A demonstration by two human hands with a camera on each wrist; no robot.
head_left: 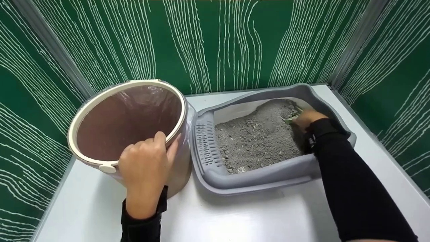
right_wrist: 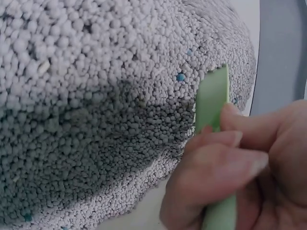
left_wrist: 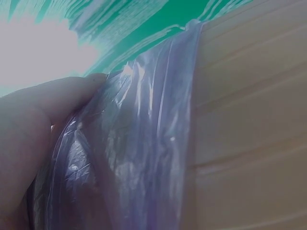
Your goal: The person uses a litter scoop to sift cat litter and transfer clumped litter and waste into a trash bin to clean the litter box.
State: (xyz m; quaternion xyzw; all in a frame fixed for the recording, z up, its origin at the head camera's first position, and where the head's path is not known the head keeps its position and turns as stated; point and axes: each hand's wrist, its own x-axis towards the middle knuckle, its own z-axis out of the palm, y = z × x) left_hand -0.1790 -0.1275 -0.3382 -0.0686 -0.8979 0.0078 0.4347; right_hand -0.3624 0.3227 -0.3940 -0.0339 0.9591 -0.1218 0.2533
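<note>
My left hand [head_left: 144,164] grips the near rim of a round trash bin [head_left: 180,168], its thumb on the outer side. A clear plastic bag [left_wrist: 148,134] lines the bin and is folded over its edge, as the left wrist view shows. In the grey litter box [head_left: 262,178] lies a mound of grey granular cat litter [head_left: 258,137]. My right hand [head_left: 307,119] reaches into the box's far right part, fingers curled round a green litter scoop [right_wrist: 213,96]. The scoop's front end is sunk in the litter, so its full shape is hidden.
Bin and litter box stand side by side on a white table [head_left: 228,215]. Green panels with white wavy lines [head_left: 208,43] enclose the back and both sides. A slotted ledge [head_left: 206,144] forms the box's left end, close to the bin.
</note>
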